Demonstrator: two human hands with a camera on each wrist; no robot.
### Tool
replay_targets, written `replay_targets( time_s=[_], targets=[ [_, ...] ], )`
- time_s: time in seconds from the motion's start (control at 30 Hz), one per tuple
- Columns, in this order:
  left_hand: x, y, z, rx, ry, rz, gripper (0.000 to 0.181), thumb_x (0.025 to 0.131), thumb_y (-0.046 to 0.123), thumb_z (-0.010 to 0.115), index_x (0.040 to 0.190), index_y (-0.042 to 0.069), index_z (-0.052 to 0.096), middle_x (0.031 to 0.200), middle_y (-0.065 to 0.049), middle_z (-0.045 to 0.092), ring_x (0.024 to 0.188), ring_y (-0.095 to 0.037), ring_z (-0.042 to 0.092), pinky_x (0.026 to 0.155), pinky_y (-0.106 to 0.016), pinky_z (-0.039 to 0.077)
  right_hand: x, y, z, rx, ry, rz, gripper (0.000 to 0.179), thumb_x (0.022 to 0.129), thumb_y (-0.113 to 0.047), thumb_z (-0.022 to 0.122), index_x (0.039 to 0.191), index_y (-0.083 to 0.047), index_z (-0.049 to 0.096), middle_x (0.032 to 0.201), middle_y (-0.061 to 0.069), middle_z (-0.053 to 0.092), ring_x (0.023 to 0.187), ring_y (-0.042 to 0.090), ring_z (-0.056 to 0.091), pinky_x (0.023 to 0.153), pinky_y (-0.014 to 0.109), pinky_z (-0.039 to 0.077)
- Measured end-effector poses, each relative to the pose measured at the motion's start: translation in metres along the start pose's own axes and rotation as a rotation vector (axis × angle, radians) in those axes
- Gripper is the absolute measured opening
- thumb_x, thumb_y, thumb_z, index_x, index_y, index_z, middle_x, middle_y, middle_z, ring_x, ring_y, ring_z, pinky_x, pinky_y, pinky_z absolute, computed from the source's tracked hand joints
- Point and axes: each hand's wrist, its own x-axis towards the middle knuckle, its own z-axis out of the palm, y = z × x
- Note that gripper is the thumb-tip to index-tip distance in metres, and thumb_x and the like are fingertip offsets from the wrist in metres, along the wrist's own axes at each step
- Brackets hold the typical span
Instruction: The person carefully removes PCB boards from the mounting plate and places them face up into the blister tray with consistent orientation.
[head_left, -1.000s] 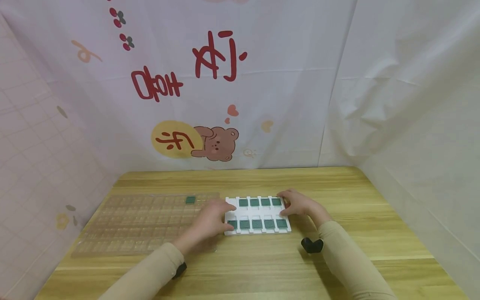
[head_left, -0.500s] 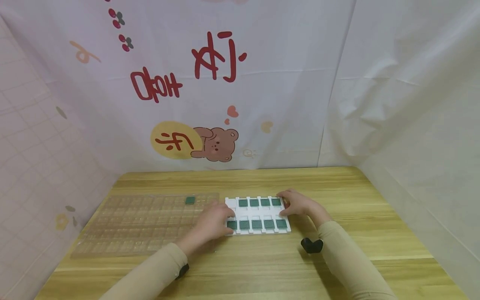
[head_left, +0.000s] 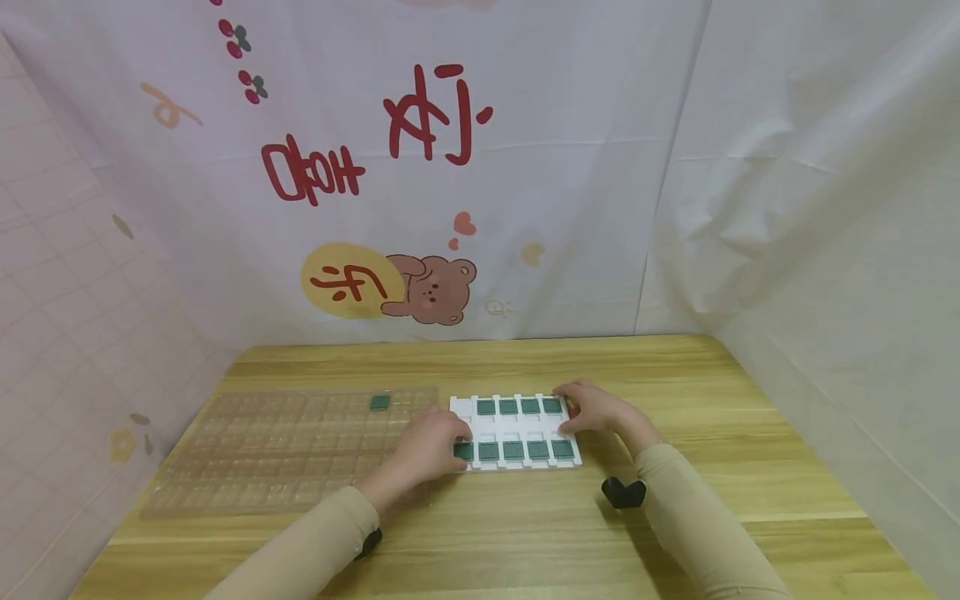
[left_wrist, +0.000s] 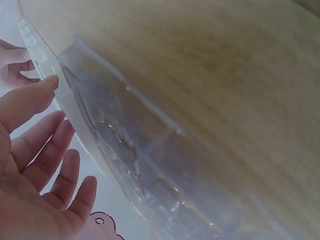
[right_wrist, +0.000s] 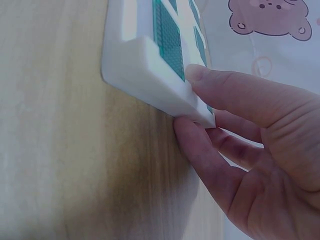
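Note:
A white tray (head_left: 517, 425) lies flat on the table, with several green square chips (head_left: 513, 451) in its two rows of slots. The slot at its far left corner has no chip. My left hand (head_left: 429, 446) holds the tray's left end; in the left wrist view, the thumb (left_wrist: 32, 100) and curved fingers touch its edge. My right hand (head_left: 596, 407) grips the right end, its thumb (right_wrist: 225, 90) on the top edge and a finger (right_wrist: 200, 155) against the side.
A clear compartment tray (head_left: 285, 450) lies on the left, right beside the white tray, with one green chip (head_left: 380, 402) in a far slot. Printed white curtains hang behind and on both sides of the wooden table (head_left: 525, 533).
My left hand has drawn its fingers a little back from over the white tray to its left end. My right hand has stayed at the right end.

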Motion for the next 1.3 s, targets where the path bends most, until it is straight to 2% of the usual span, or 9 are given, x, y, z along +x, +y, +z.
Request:
replay_targets(
  time_s=[0.6,0.83,1.07,1.3],
  targets=[
    [0.0066,-0.006,0.0054,-0.059,-0.047,-0.054,0.019,0.066,0.011,0.083,0.083,0.012,0.075,0.079,0.005,0.067,0.08,-0.014,0.056,0.112,-0.053,0.029,-0.0006,-0.0008,0.0001,-0.009,0.0,0.003,0.068,0.079,-0.017,0.084,0.136,0.004,0.053,0.126,0.019,0.051,0.103,0.027,0.05,0.095,0.046,0.044],
    [0.0084,-0.0061,0.0048,-0.067,-0.057,-0.075,0.018,0.066,0.012,0.082,0.082,0.013,0.073,0.079,0.004,0.067,0.08,-0.015,0.055,0.106,-0.048,0.035,-0.0005,0.0005,-0.0001,-0.022,0.002,-0.003,0.068,0.079,-0.018,0.084,0.135,0.003,0.053,0.126,0.019,0.052,0.103,0.027,0.05,0.094,0.046,0.044],
    [0.0093,-0.0072,0.0061,-0.096,-0.062,-0.088,0.019,0.065,0.01,0.082,0.082,0.013,0.072,0.079,0.005,0.066,0.08,-0.015,0.057,0.113,-0.052,0.028,-0.0009,0.001,0.0004,-0.021,0.002,-0.011,0.068,0.079,-0.019,0.083,0.135,0.004,0.053,0.126,0.019,0.051,0.103,0.027,0.05,0.094,0.045,0.044],
    [0.009,-0.0062,0.0041,-0.128,-0.06,-0.102,0.02,0.067,0.009,0.082,0.085,0.012,0.073,0.081,0.003,0.066,0.078,-0.014,0.056,0.108,-0.048,0.034,-0.0011,0.001,0.001,-0.026,0.003,-0.014,0.068,0.079,-0.019,0.083,0.135,0.004,0.053,0.123,0.017,0.052,0.101,0.026,0.05,0.092,0.044,0.044]
  ],
)
